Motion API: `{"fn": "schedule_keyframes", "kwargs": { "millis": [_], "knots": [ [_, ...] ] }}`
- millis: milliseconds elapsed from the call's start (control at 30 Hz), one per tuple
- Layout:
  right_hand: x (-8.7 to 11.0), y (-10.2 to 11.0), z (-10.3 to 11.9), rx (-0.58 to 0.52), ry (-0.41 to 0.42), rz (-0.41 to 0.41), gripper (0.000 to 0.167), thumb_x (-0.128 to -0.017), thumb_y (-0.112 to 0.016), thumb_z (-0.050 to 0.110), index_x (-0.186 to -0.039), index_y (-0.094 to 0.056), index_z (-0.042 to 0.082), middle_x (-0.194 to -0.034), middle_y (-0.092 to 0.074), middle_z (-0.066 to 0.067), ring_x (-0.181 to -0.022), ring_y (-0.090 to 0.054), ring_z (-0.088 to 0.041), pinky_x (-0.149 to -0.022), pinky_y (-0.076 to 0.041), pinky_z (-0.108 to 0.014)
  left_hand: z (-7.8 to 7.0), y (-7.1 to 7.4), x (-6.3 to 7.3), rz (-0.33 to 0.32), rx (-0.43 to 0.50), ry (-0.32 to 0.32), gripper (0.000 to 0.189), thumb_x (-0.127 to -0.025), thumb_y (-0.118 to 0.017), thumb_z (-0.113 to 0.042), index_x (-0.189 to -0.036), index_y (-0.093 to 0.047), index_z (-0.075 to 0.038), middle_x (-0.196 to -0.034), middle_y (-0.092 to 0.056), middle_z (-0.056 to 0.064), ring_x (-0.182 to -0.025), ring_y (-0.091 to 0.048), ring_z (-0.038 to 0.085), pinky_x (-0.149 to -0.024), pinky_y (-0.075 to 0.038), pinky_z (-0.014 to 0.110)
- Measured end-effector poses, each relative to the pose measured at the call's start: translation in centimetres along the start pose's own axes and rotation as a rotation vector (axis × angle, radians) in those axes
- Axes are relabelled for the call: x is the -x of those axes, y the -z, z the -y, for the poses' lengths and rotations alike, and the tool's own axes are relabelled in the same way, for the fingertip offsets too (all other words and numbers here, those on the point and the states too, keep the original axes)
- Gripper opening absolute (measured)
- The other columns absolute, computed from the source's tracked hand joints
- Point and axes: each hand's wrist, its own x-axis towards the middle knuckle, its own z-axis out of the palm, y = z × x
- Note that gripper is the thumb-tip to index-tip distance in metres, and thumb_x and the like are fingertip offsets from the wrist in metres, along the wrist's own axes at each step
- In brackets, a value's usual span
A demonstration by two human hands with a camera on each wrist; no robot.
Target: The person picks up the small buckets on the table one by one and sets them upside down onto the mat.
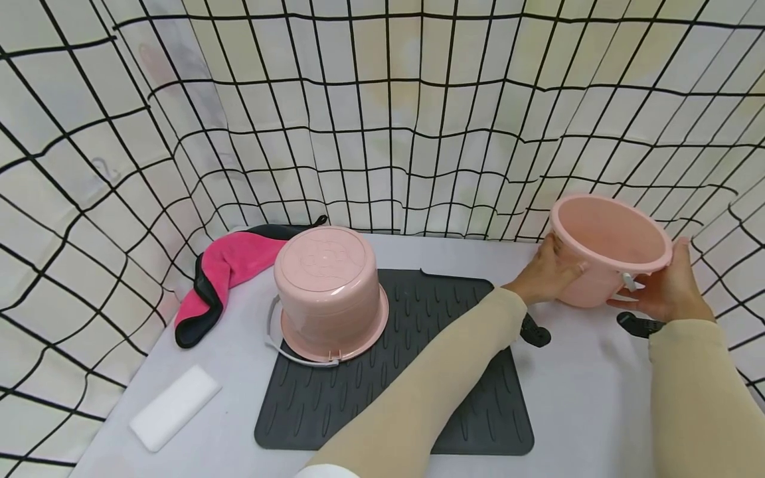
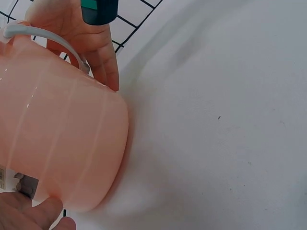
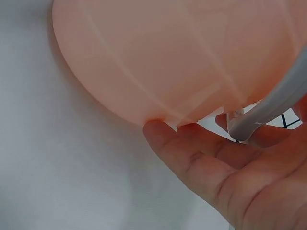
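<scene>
A pink bucket (image 1: 588, 292) with a pale handle is at the right of the head view, its mouth up and slightly tilted. My left hand (image 1: 546, 272) grips its left side, while my right hand (image 1: 675, 292) holds the right side near the handle. In the left wrist view, the bucket wall (image 2: 72, 124) lies between both hands. Fingertips (image 3: 158, 134) of the right hand press the lower wall in the right wrist view. A second pink bucket (image 1: 325, 292) stands upside down on a dark grey ridged mat (image 1: 478, 418), its handle hanging to the left.
A pink-and-black cloth (image 1: 239, 259) lies behind and left of the upturned bucket. On the white table (image 1: 574, 411), a white rectangular block (image 1: 174, 408) lies at the front left. Black wire netting (image 1: 388, 133) encloses the back and sides, close behind the held bucket.
</scene>
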Motion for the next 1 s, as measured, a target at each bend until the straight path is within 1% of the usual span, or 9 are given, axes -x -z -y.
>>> {"fn": "schedule_keyframes", "kwargs": {
  "millis": [167, 333, 400, 500, 600, 667, 733, 833, 1000],
  "knots": [
    [0.1, -0.2, 0.1, -0.003, 0.009, 0.018, 0.072, -0.088, -0.028, 0.09, -0.152, -0.04, 0.059, -0.141, -0.04, 0.006, -0.124, -0.04, -0.04, -0.109, -0.011, -0.082, 0.0, 0.2, 0.1, 0.002, -0.001, -0.017, 0.085, -0.103, -0.061, -0.044, -0.167, -0.008, -0.026, -0.166, -0.028, -0.007, -0.15, -0.034, 0.009, -0.119, -0.035, 0.033],
    [0.4, -0.6, 0.6, 0.025, 0.032, 0.031, 0.072, -0.09, -0.025, 0.089, -0.154, -0.037, 0.058, -0.143, -0.037, 0.008, -0.129, -0.034, -0.038, -0.108, -0.012, -0.08, -0.1, 0.6, 0.2, 0.014, 0.011, -0.061, 0.086, -0.104, -0.061, -0.044, -0.168, -0.005, -0.026, -0.168, -0.026, -0.007, -0.15, -0.034, 0.01, -0.119, -0.035, 0.034],
    [0.5, -0.8, 0.8, 0.048, 0.042, 0.032, 0.072, -0.091, -0.022, 0.088, -0.154, -0.037, 0.057, -0.143, -0.038, 0.008, -0.13, -0.033, -0.038, -0.109, -0.011, -0.08, -0.1, 0.9, 0.4, 0.015, 0.006, -0.075, 0.083, -0.104, -0.06, -0.044, -0.167, -0.009, -0.026, -0.163, -0.032, -0.008, -0.145, -0.04, 0.009, -0.115, -0.039, 0.034],
    [0.8, -1.1, 1.2, 0.075, 0.053, 0.055, 0.073, -0.092, -0.019, 0.088, -0.155, -0.036, 0.056, -0.144, -0.037, 0.009, -0.13, -0.032, -0.038, -0.109, -0.011, -0.08, -0.2, 1.4, 0.8, 0.007, -0.011, -0.099, 0.074, -0.104, -0.059, -0.044, -0.163, -0.018, -0.028, -0.147, -0.043, -0.009, -0.13, -0.048, 0.008, -0.104, -0.046, 0.031],
    [1.1, -1.4, 1.5, 0.081, 0.064, 0.084, 0.075, -0.091, -0.018, 0.088, -0.156, -0.035, 0.055, -0.144, -0.038, 0.008, -0.126, -0.04, -0.033, -0.101, -0.03, -0.086, -0.2, 1.9, 1.6, -0.008, -0.013, -0.118, 0.07, -0.105, -0.058, -0.045, -0.162, -0.021, -0.029, -0.132, -0.046, -0.009, -0.117, -0.049, 0.007, -0.091, -0.048, 0.027],
    [1.4, -1.6, 1.7, 0.073, 0.078, 0.101, 0.074, -0.093, -0.019, 0.087, -0.157, -0.035, 0.053, -0.144, -0.038, 0.007, -0.121, -0.045, -0.029, -0.091, -0.044, -0.08, -0.3, 2.2, 2.2, -0.015, 0.006, -0.133, 0.072, -0.105, -0.057, -0.044, -0.164, -0.018, -0.029, -0.128, -0.047, -0.008, -0.112, -0.049, 0.006, -0.086, -0.048, 0.026],
    [1.7, -2.0, 1.7, 0.07, 0.097, 0.102, 0.074, -0.095, -0.021, 0.085, -0.158, -0.036, 0.051, -0.144, -0.04, 0.005, -0.116, -0.051, -0.026, -0.084, -0.053, -0.068, -0.3, 2.7, 2.9, -0.024, 0.023, -0.146, 0.072, -0.106, -0.056, -0.043, -0.165, -0.017, -0.029, -0.127, -0.047, -0.008, -0.109, -0.049, 0.006, -0.083, -0.048, 0.025],
    [2.2, -2.9, 1.6, 0.083, 0.134, 0.11, 0.073, -0.096, -0.022, 0.083, -0.159, -0.036, 0.048, -0.148, -0.039, 0.004, -0.114, -0.054, -0.026, -0.08, -0.054, -0.066, -0.5, 3.4, 3.9, -0.031, 0.036, -0.169, 0.068, -0.108, -0.053, -0.042, -0.165, -0.02, -0.027, -0.124, -0.048, -0.007, -0.106, -0.05, 0.006, -0.081, -0.048, 0.025],
    [3.0, -4.4, 1.1, 0.122, 0.217, 0.176, 0.077, -0.094, -0.019, 0.084, -0.161, -0.034, 0.047, -0.166, -0.027, 0.003, -0.126, -0.049, -0.026, -0.078, -0.056, -0.065, -0.8, 4.9, 5.4, -0.029, 0.076, -0.235, 0.062, -0.11, -0.046, -0.043, -0.163, -0.026, -0.02, -0.131, -0.051, -0.005, -0.11, -0.052, 0.007, -0.085, -0.05, 0.025]
  ]
}}
